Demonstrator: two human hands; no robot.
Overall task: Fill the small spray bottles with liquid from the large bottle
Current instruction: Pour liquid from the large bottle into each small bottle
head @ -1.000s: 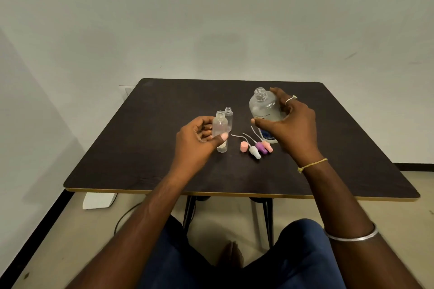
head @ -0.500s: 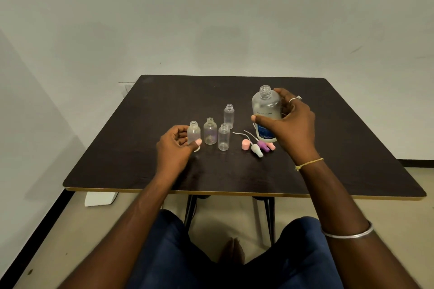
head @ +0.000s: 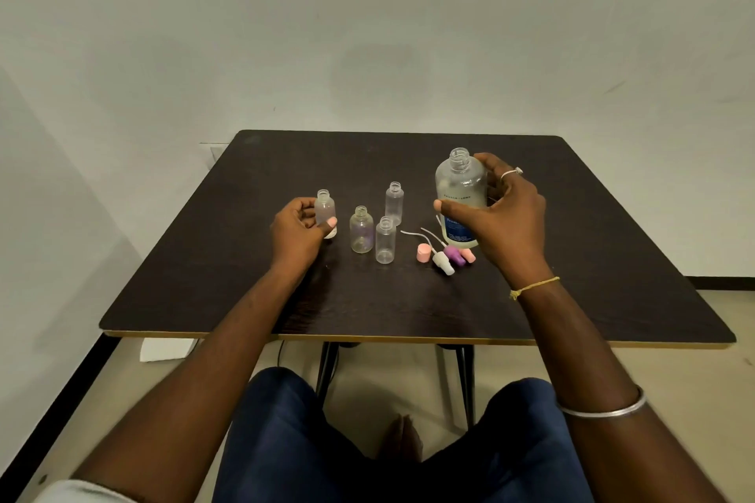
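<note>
Dark wood-grain table, matt, with a thin pale edge along the near side. Frosted clear plastic everywhere on it: four small bottles, all uncapped, threaded necks open.

Left hand curled around the leftmost small bottle, thumb across its front, fingers behind; bottle upright, rounded shoulders, its base hidden by the thumb. Contents not readable through the frosting.

Just right of that hand, three more small bottles standing free in a tight cluster: a squat round-shouldered bottle, a slim cylinder nearest the body, and a taller slim cylinder behind. All three looking empty.

Right hand wrapped around the large bottle, thumb on the front, fingers round the far side, a ring on one finger. Large bottle upright, cap off, wide threaded neck, translucent cloudy body with a blue label low down; liquid level not clear.

Between the two hands, just below the large bottle, loose spray tops lying on their sides: a pink cap, a white spray top, a purple spray top and another pink spray top, with thin white dip tubes trailing toward the small bottles.

Yellow thread around the right wrist, a metal bangle further up the forearm.
</note>
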